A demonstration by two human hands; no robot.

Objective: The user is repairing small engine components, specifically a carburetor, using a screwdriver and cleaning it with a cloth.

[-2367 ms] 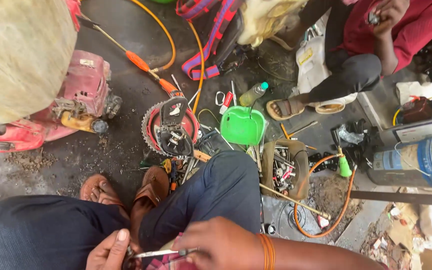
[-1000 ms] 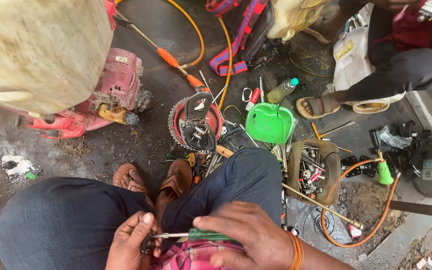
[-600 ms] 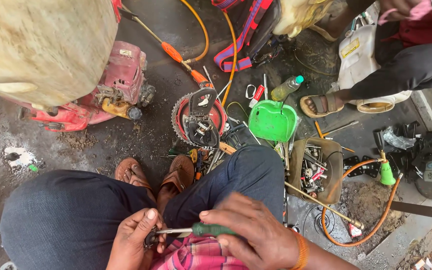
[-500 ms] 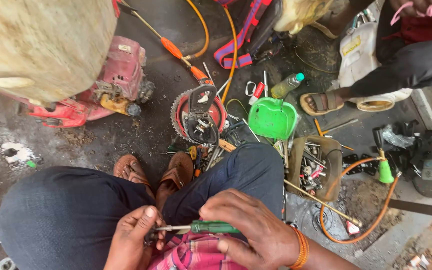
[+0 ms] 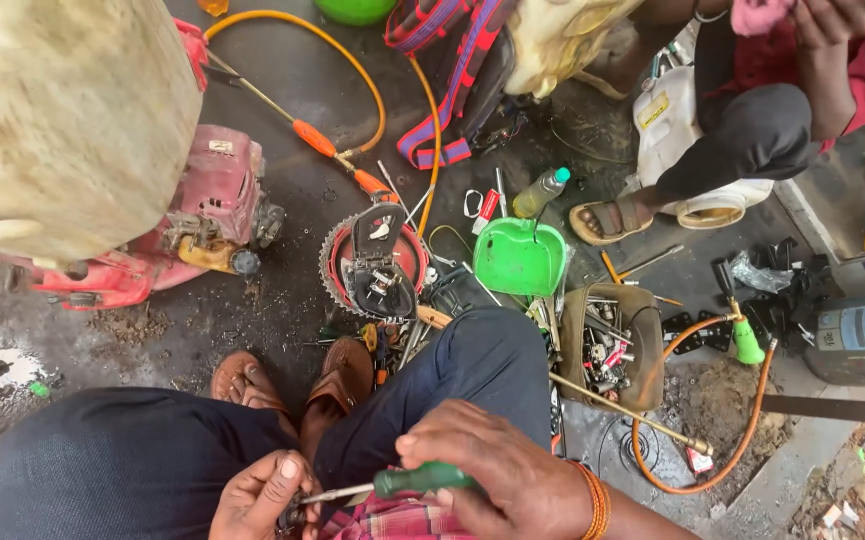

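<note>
I see my right hand [image 5: 497,480] at the near edge, fingers wrapped tight around the green handle of a screwdriver [image 5: 392,485], whose metal shaft runs left toward my left hand [image 5: 267,495]. That left hand is curled closed on a small dark metal part [image 5: 292,515] (too hidden by the fingers for me to tell what it is), and the screwdriver tip meets it there. Both hands sit over my lap, just above a patch of red checked cloth [image 5: 392,520].

Beyond my knees, 2 brown sandals [image 5: 297,380] rest on the wet dark floor. Farther off lies a toothed round red housing [image 5: 372,262] with a black cover on it, and just right of it a green dustpan [image 5: 520,258]. A brown tray of bolts and small parts [image 5: 612,345] sits right of my knee. At far left a red engine [image 5: 182,230] stands beside a big pale tank [image 5: 62,120]. Another person sits at the far right, one sandalled foot [image 5: 607,218] near the dustpan.
</note>
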